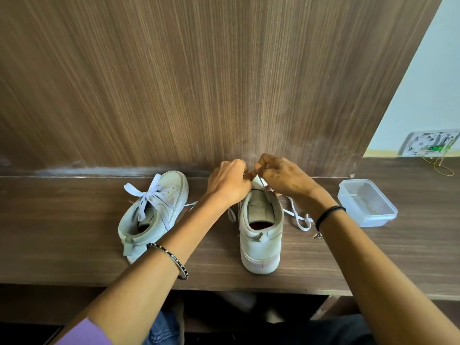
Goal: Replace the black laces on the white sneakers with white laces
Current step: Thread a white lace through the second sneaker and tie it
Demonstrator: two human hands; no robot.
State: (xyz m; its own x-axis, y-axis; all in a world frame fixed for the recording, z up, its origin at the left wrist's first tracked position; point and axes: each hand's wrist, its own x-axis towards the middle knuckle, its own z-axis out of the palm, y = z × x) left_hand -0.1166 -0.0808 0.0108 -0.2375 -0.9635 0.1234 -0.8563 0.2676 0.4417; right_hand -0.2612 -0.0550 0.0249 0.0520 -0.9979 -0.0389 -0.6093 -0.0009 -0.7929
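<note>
Two white sneakers stand on a brown wooden shelf [74, 250]. The left sneaker [151, 215] wears a white lace tied in a bow [149, 194]. The right sneaker [260, 235] points away from me, heel toward me. Over its front, my left hand [227, 184] and my right hand [283, 178] meet, both pinching a white lace [261, 183] that runs down into the shoe. Loose ends of that lace [300, 217] trail on the shelf to the shoe's right. The eyelets are hidden by my hands.
A clear plastic container [367, 202] sits at the right of the shelf. A wood-grain panel [199, 83] rises right behind the shoes. Far right, a white device [428, 143] with thin wires lies near a pale wall. The shelf's front edge runs under my forearms.
</note>
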